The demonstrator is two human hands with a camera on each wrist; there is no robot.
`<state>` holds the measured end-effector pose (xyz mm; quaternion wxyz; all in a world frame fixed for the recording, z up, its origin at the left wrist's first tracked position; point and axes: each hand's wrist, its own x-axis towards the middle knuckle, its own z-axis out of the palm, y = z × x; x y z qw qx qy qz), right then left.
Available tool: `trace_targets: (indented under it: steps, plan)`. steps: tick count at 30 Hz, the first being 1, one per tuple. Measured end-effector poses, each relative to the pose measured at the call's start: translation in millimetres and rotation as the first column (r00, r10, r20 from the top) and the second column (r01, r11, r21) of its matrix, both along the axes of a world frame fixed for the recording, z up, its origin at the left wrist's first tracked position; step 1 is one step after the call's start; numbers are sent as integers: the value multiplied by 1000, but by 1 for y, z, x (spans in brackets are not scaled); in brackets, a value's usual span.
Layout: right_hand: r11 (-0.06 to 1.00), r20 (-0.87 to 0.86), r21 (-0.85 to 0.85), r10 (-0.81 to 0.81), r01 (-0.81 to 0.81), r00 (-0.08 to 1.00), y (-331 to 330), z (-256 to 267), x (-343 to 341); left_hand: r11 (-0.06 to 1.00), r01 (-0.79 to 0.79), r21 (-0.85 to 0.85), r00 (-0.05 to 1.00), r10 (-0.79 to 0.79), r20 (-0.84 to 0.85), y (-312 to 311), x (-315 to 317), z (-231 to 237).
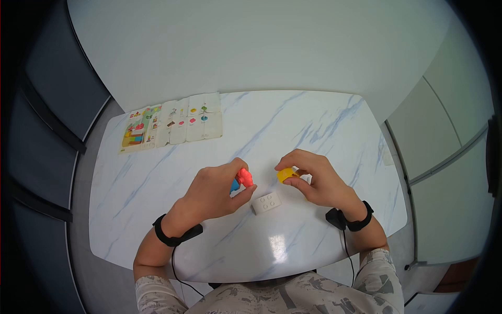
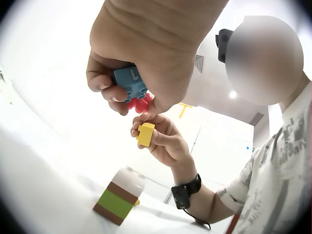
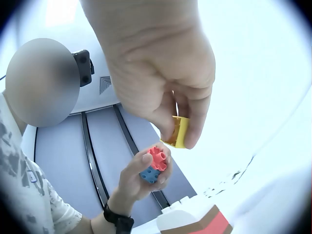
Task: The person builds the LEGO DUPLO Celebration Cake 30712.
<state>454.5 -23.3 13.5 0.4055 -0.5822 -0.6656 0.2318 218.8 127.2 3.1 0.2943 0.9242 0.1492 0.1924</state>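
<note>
My left hand (image 1: 206, 191) grips a blue toy brick (image 2: 127, 79) marked with a 1, together with a red flower-shaped piece (image 1: 246, 178) against its studs. Across from it, my right hand (image 1: 321, 180) pinches a yellow brick (image 2: 146, 135) between thumb and fingers; its hollow side shows in the right wrist view. The two hands face each other with a small gap between their pieces. Below and between them, a brick stack (image 2: 117, 202) stands upright on the table. A white studded brick (image 1: 267, 203) tops it, above brown and green layers in the left wrist view.
A creased printed sheet (image 1: 196, 118) with coloured brick pictures lies at the table's far left. The marbled white table (image 1: 251, 125) has rounded corners and meets a pale wall behind. From black wrist cameras (image 1: 178, 233), cables run down past the front edge.
</note>
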Motion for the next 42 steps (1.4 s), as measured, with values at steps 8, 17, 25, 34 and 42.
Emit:
trace_targets:
  steps: [8,17,25,34,42]
  plan:
    - [987,-83,97,137,-129,987,-18,15,-17,932,273,-240,960,-249,128,-24,-7,7]
    - [965,-215,257,105,-47,971,-18,11,-29,922,296,-251,944,-241,226,-30,-6,2]
    - [969,-335,233,161,-84,928,-18,0,-25,921,331,-208,938,-298,176,-30,-8,2]
    - [949,-305,294,209,-117,929,-14,0,-26,892,365,-265,931,-351,102,-30,-8,0]
    - [978,-290,205,99,-40,952,-19,-2,-27,919,329,-218,941,-300,157,-32,-6,-4]
